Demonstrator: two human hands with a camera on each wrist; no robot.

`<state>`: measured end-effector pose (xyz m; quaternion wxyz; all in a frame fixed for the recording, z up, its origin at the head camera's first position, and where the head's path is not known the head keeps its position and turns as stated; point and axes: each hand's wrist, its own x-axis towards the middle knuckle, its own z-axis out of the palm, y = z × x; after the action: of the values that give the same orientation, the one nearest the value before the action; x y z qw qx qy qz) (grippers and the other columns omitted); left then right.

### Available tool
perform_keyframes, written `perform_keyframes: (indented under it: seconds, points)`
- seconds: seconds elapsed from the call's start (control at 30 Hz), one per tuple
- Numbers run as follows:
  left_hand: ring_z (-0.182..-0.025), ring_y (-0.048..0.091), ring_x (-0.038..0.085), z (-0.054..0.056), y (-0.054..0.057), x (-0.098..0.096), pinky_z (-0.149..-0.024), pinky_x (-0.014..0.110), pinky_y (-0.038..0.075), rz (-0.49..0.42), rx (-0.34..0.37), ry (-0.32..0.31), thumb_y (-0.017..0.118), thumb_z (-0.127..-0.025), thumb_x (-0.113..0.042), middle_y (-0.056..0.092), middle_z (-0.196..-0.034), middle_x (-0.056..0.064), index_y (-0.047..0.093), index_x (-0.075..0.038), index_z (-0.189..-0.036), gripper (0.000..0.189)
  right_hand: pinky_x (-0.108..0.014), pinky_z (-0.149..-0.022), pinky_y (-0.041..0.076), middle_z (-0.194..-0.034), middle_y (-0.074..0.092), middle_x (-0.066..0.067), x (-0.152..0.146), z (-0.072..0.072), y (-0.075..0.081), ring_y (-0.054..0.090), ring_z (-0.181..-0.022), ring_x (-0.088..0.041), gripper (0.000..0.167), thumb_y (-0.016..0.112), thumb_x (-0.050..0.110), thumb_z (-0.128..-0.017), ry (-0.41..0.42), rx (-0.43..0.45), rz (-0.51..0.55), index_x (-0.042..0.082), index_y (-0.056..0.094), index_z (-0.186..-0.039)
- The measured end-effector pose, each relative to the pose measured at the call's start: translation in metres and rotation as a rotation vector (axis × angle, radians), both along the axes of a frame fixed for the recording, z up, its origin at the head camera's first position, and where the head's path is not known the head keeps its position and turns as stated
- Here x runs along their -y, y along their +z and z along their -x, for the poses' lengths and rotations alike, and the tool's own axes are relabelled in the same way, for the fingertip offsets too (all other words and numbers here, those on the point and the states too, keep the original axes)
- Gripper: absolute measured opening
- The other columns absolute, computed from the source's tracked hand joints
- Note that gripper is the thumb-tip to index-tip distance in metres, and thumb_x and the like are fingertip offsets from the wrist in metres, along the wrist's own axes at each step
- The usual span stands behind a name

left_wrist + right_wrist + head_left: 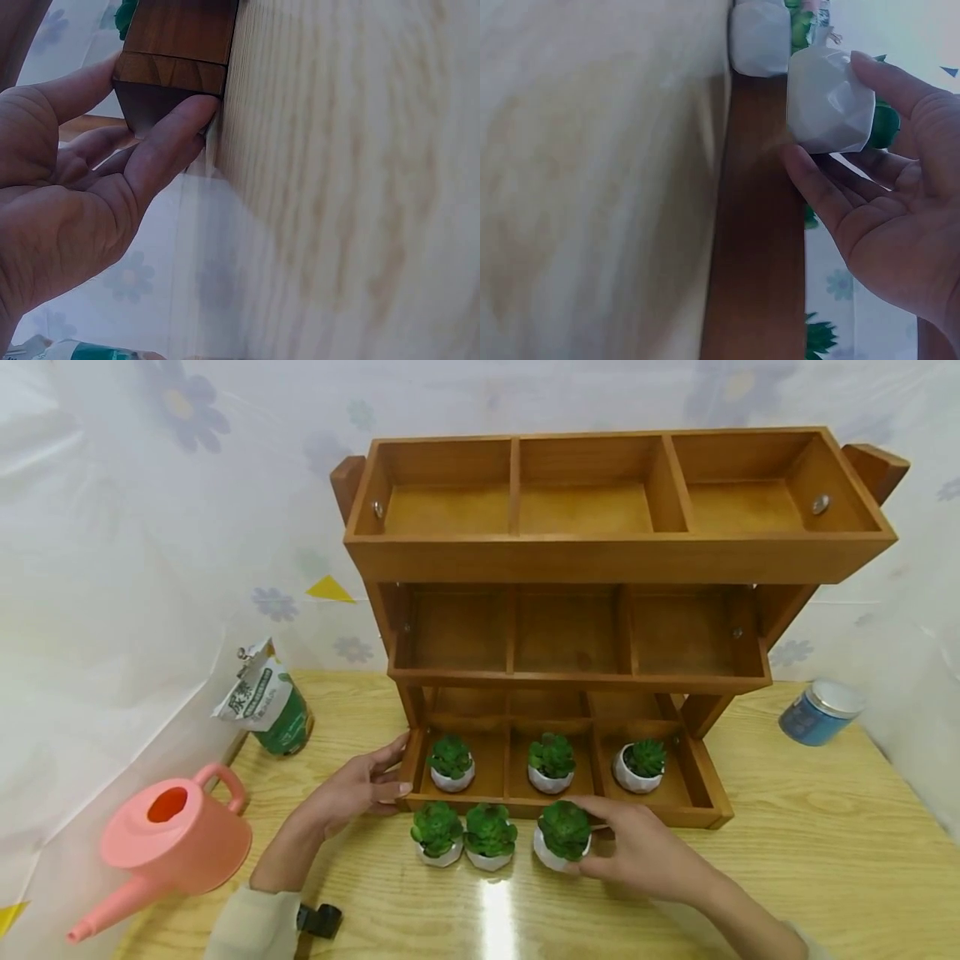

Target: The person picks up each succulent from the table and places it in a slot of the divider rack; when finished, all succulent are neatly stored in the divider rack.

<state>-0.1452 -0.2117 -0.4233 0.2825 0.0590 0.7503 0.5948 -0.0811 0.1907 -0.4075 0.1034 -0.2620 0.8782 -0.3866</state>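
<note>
My right hand (641, 852) grips a small potted succulent (564, 833) by its white faceted pot. In the right wrist view that pot (829, 101) is raised off the table, thumb on one side and fingers on the other. With my left hand (360, 785) I hold the lower left corner of a three-tier wooden shelf (618, 560); the left wrist view has thumb and fingers spanning the wooden end (172, 71). Two more potted succulents, a left one (437, 831) and a right one (490, 835), stand side by side before the bottom tier.
Three succulents, left (452, 762), middle (551, 762) and right (640, 765), occupy the bottom tier's compartments. A pink watering can (180, 839) and a green-white bag (272, 702) stand left. A blue jar (821, 712) is at right. A small black object (321, 920) lies by my left sleeve.
</note>
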Motion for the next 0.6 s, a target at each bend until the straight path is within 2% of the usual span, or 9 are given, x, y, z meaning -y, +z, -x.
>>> perform_keyframes:
  seconds: [0.17,0.4,0.6]
  points:
    - [-0.152,0.024,0.045,0.0,-0.001,0.0,-0.104,0.058,0.049,0.0,-0.001,0.005,0.062,-0.102,-0.016,0.011,-0.17,0.018,0.01,-0.025,-0.165,0.083,-0.031,-0.085,0.061,-0.122,0.069,0.014,-0.008,0.0,0.01,0.069,-0.106,-0.006,0.056,0.08,0.052,-0.083,-0.039,-0.025,0.006,0.034,0.061,-0.133]
    - [-0.153,0.022,0.044,0.0,0.0,0.0,-0.104,0.058,0.049,0.002,0.001,0.009,0.063,-0.102,-0.017,0.011,-0.17,0.018,0.011,-0.026,-0.165,0.083,-0.032,-0.083,0.06,-0.118,0.071,0.014,-0.021,0.0,0.028,0.071,-0.102,-0.006,0.06,0.082,0.05,-0.081,-0.115,-0.098,-0.049,0.033,0.062,-0.135]
    - [-0.152,0.024,0.044,0.0,-0.001,0.0,-0.103,0.057,0.05,0.001,-0.002,0.008,0.063,-0.102,-0.017,0.011,-0.17,0.017,0.01,-0.026,-0.165,0.083,-0.032,-0.084,0.059,-0.122,0.072,0.009,-0.034,0.006,0.043,0.071,-0.109,-0.016,0.065,0.083,0.048,-0.081,-0.17,-0.138,-0.095,0.025,0.062,-0.138]
